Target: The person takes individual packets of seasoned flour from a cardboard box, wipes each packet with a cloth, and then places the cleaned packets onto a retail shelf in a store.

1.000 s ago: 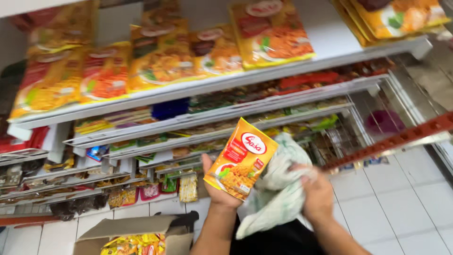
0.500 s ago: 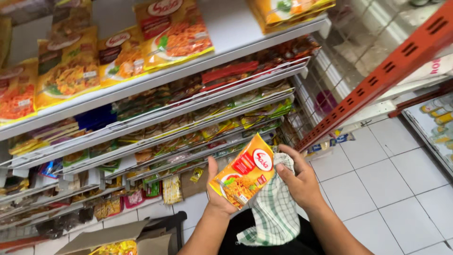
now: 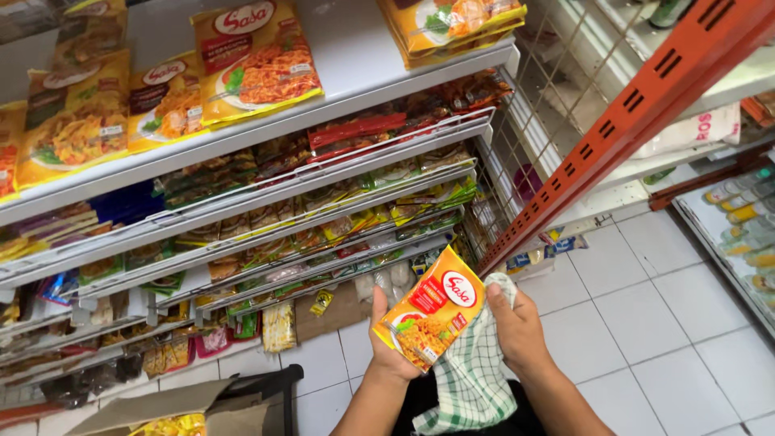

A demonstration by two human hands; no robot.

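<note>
1. Seasoning packet (image 3: 429,317), orange-yellow with a food picture on its face, sits tilted at about 6 o'clock in the view, low and just right of centre, above the white tiled floor (image 3: 646,323).
2. Left hand (image 3: 387,349) grips the packet from its 9 o'clock side, the thumb up along the edge and the fingers curled behind it (they are hidden by the packet).
3. Right hand (image 3: 517,329) is closed around a green-and-white checked cloth (image 3: 472,379), pressing it against the packet's 3 o'clock edge, with the thumb touching the packet's upper corner.
4. Cloth hangs down below both hands toward 6 o'clock.
5. Shelves (image 3: 339,121) fill the view from 9 to 12 o'clock, with large yellow packets (image 3: 254,60) lying on the top one and rows of small sachets in the wire racks beneath.
6. Orange upright post (image 3: 630,121) slants across at 2 o'clock.
7. Open cardboard box (image 3: 161,408) lies at 7 o'clock on the floor.
</note>
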